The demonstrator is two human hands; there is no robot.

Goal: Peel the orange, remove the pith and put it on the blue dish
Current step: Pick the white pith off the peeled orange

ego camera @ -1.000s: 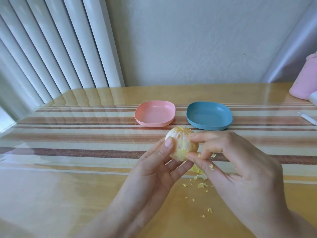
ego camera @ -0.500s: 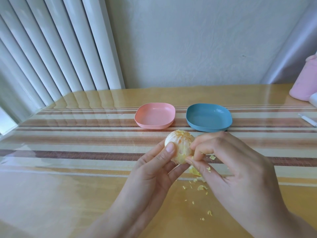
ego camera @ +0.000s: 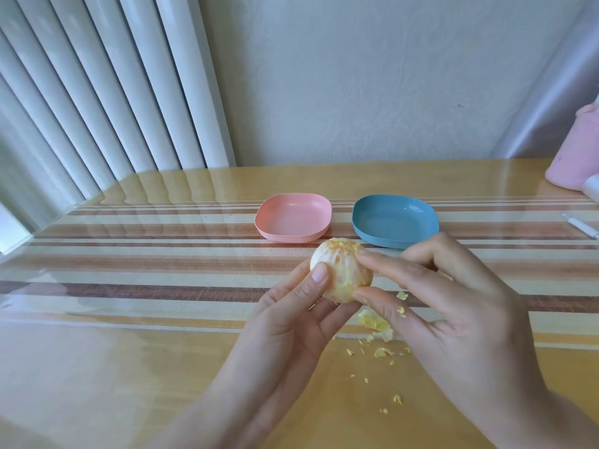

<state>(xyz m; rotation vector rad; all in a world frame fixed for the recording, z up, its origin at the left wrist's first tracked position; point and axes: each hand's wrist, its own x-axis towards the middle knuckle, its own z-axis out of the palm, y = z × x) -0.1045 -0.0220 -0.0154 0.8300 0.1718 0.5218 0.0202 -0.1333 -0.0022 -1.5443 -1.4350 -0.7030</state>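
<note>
Pith covers much of the orange [ego camera: 343,273], which is held above the table [ego camera: 129,367] between both hands, with no peel left on the side that is seen. The fruit is gripped by the left hand [ego camera: 291,322]: the thumb is pressed against its left side and the fingers are curled beneath it. The right hand [ego camera: 453,306] is closed on the fruit's right side, with the index fingertip set near the top and the thumb at the lower edge; its other fingers are bent behind. The blue dish [ego camera: 395,222] is seen just beyond the hands, holding nothing, and the pink dish [ego camera: 293,218] is placed beside it on the left, the two apart. Scraps of pith and peel [ego camera: 376,322] are scattered on the table under the right hand. A pink container [ego camera: 573,150] is cut off by the right edge, and a thin white stick-like object [ego camera: 581,225] is laid near it; what it is cannot be told. White vertical blinds [ego camera: 97,92] are hung at the left.
</note>
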